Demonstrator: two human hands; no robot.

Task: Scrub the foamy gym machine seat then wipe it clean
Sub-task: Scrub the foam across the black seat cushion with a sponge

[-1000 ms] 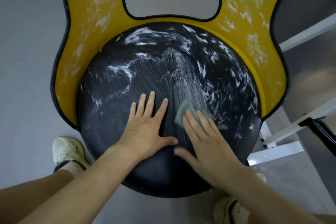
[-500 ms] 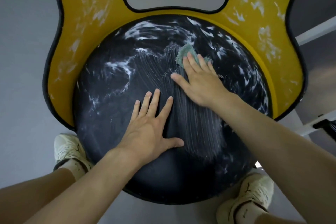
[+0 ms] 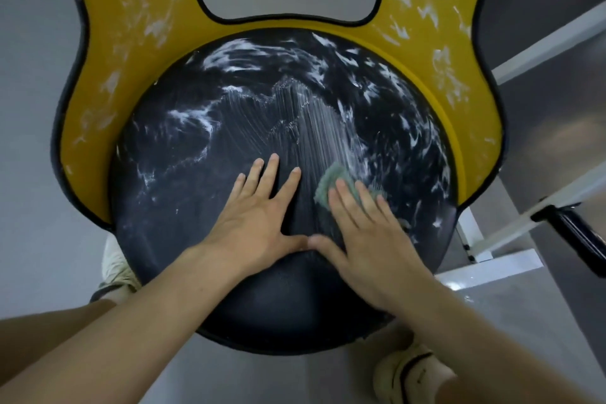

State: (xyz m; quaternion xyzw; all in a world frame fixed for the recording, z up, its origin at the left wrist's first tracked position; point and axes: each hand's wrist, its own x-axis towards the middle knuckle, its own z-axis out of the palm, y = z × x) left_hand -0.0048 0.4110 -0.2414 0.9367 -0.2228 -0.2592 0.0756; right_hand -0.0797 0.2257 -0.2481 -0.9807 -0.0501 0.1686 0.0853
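A round black seat pad (image 3: 183,174) fills the middle of the view, streaked with white foam and fine scrub lines down its centre. Around its far side curves a yellow shell (image 3: 131,26), also flecked with foam, with an oval cut-out at the top. My left hand (image 3: 259,223) lies flat on the pad with fingers spread, holding nothing. My right hand (image 3: 367,233) presses a green scrub pad (image 3: 328,184) onto the seat just right of the left hand; its fingers cover most of the pad.
White metal frame bars (image 3: 544,39) of the machine run along the right, with a black handle (image 3: 574,233) sticking out below them. My shoes (image 3: 114,269) stand on the grey floor (image 3: 29,141) under the seat's near edge.
My right hand has dragged the green scrub pad from the far middle of the seat back toward me, beside the left hand. The left hand has stayed flat in place.
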